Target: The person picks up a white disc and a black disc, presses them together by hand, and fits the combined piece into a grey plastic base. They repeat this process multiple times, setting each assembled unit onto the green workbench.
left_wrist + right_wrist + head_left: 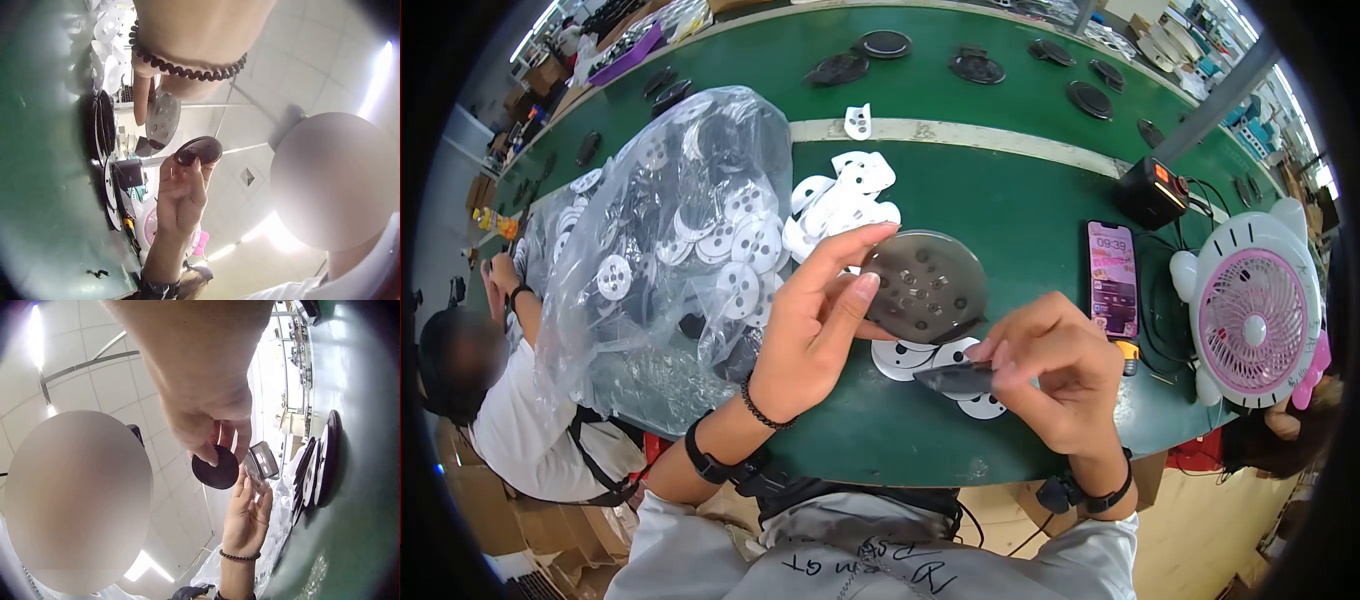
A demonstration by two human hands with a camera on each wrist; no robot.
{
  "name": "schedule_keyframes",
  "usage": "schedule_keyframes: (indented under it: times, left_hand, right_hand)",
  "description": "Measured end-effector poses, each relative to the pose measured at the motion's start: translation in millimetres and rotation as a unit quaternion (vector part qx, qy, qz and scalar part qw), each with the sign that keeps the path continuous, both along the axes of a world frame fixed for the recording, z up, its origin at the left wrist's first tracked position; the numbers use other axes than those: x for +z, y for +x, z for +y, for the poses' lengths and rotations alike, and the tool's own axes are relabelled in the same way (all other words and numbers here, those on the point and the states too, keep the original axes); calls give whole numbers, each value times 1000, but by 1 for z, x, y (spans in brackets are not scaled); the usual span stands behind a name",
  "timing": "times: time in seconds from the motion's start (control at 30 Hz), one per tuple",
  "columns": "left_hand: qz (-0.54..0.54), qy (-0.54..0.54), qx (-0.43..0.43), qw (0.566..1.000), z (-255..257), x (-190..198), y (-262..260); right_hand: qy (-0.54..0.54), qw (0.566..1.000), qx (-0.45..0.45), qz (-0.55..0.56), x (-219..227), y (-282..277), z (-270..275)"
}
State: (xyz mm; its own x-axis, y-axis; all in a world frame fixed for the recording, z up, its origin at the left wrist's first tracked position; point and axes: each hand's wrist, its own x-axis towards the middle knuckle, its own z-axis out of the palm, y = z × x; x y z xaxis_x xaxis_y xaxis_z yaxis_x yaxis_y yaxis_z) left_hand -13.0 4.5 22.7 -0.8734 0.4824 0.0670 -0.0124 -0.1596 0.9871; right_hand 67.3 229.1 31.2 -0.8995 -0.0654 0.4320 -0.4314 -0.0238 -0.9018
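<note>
My left hand (810, 335) grips a round, smoky see-through plastic disc (930, 285) by its left edge, thumb in front. Small round marks dot the middle of this disc. Just to its lower right, my right hand (1060, 375) pinches a smaller dark round piece (955, 378) between thumb and fingers. The right wrist view shows that dark piece (215, 469) nearly face-on, apart from the left hand's disc. Below both hands, white perforated discs (895, 362) lie on the green table (1040, 240). A pile of white perforated pieces (840, 205) lies behind the left hand.
A clear plastic bag (750, 120) of white discs fills the table's left. On the right are a phone (1112, 280), a black box (1152, 192) with cables and a pink-and-white fan (1255, 310). Several dark round parts (885, 44) lie farther back. Another person (530, 400) sits at left.
</note>
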Motion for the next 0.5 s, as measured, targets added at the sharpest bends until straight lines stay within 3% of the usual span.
schedule_keyframes:
  times: [0.1,0.17,0.3,0.5]
  left_hand:
    - [-7,15,-21,1000,-1,-8,1]
    - [86,1,-37,996,-2,-12,2]
    - [107,-18,-19,994,-4,-9,3]
    - [227,-24,-20,973,-12,-16,0]
  right_hand:
    - [22,999,27,40,-5,-4,2]
    - [28,999,10,34,-6,-3,1]
    - [92,994,-19,46,-7,-4,2]
    - [166,982,-63,68,-2,-3,1]
